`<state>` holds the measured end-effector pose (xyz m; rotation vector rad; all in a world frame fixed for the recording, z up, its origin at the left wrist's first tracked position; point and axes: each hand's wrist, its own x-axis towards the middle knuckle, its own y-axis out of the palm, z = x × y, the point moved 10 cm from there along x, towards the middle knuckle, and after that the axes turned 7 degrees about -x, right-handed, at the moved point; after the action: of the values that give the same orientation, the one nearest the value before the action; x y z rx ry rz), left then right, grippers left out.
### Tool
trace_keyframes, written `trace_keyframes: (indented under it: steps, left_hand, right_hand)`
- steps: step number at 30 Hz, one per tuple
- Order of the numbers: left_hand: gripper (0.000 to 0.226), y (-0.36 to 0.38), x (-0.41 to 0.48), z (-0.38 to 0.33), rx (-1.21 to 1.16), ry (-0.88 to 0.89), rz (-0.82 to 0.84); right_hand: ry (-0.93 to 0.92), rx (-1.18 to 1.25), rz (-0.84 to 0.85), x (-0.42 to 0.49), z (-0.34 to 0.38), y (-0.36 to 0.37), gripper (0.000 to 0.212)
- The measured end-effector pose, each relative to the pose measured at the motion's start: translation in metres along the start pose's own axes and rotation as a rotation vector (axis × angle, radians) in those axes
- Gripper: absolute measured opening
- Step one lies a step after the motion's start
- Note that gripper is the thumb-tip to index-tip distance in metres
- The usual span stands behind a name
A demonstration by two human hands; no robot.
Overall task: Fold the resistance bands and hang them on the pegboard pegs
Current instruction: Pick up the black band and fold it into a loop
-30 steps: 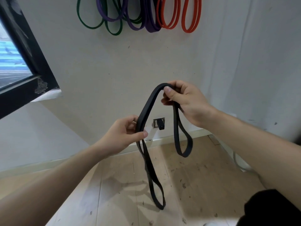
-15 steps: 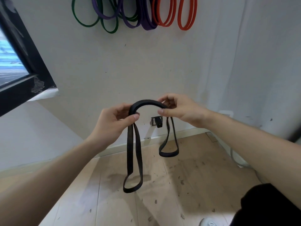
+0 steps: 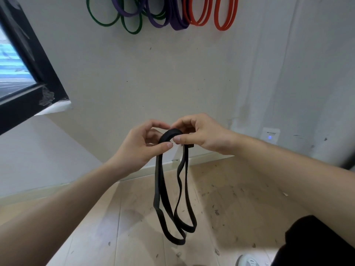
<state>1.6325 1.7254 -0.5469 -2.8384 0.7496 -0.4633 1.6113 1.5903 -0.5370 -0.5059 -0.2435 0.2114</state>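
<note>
Where the lower right corner cuts in, a dark, matte piece of clothing [image 3: 317,244] and the rounded toe of a white shoe [image 3: 246,261] lie closest, over a floor [image 3: 124,237] of pale wooden planks flecked with small dark scraps. Two bare forearms reach forward above the boards. The left hand [image 3: 140,146] and right hand [image 3: 203,135] are together, thumb tips almost touching. Each pinches the black resistance band [image 3: 168,134] at its folded top, the left on the left side of the bend and the right on the right side.

The band is a flat, narrow strip that looks smooth and rubbery, doubled into a tight arch between the hands. Below the grip its strands hang free as two long, slack loops that overlap near their rounded bottoms. One strand shows a gentle wave.

Behind the hands a pale baseboard [image 3: 201,157] runs along the foot of an off-white wall [image 3: 172,83] speckled with small dark marks. A small white wall device [image 3: 270,135] with a blue light sits low to the right. At left a thick black window frame [image 3: 40,64] slants across the corner.

Well above the hands, looped bands hang against the wall: green bands [image 3: 132,31], purple bands [image 3: 178,26] and orange-red bands [image 3: 223,27]. Their upper parts are cut off, so what holds them cannot be seen.
</note>
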Motion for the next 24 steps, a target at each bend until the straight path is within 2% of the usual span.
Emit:
trace_keyframes:
  steps: [6,12,15,20,24]
  left_hand:
    - [0.016,0.007,-0.002,0.019,0.050,-0.086,0.053]
    - [0.014,0.011,-0.007,0.045,0.124,-0.187,0.152]
    - [0.014,0.003,-0.006,0.051,0.128,-0.203,0.112]
    - [0.014,-0.013,-0.002,0.046,0.102,-0.189,-0.006]
    - [0.014,-0.019,0.001,0.030,0.024,-0.129,-0.077]
  right_hand:
    - [-0.057,0.053,-0.155,-0.002,0.014,-0.023,0.019]
    - [-0.066,0.268,-0.334,-0.007,0.015,-0.067,0.021]
    - [-0.027,0.239,-0.386,-0.009,0.001,-0.083,0.025]
    - [0.064,0.104,-0.320,-0.011,-0.026,-0.088,0.030]
    - [0.133,-0.040,-0.147,-0.015,-0.037,-0.071,0.035]
